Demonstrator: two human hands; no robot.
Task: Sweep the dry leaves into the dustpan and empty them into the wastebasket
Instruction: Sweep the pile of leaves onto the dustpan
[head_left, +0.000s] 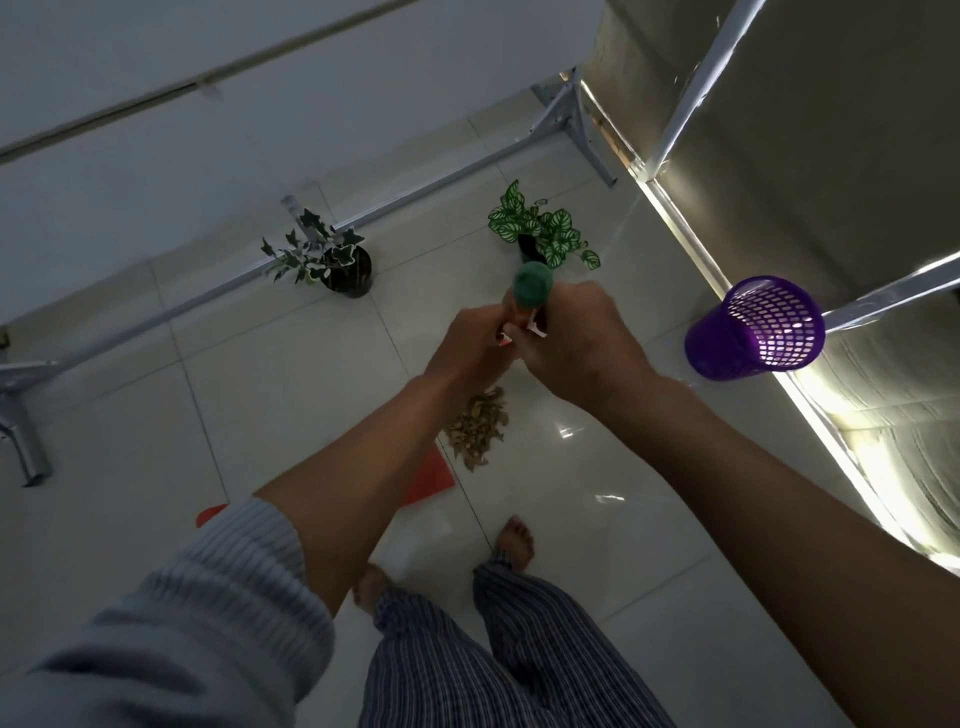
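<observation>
A pile of dry brown leaves (478, 428) lies on the white tiled floor, just below my hands. Beside it an orange-red dustpan (431, 475) rests flat on the floor, mostly hidden under my left forearm. My left hand (470, 348) and my right hand (576, 343) are both closed around a broom handle with a green cap (532, 285) that points up toward the camera. The broom's head is hidden behind my hands. A purple mesh wastebasket (753, 330) stands on the floor to the right.
Two potted plants stand beyond the leaves: an ivy in a black pot (332, 257) and a patterned green plant (543, 228). Grey metal table legs (415, 200) cross the floor at the back. My bare feet (514, 538) are close behind the dustpan.
</observation>
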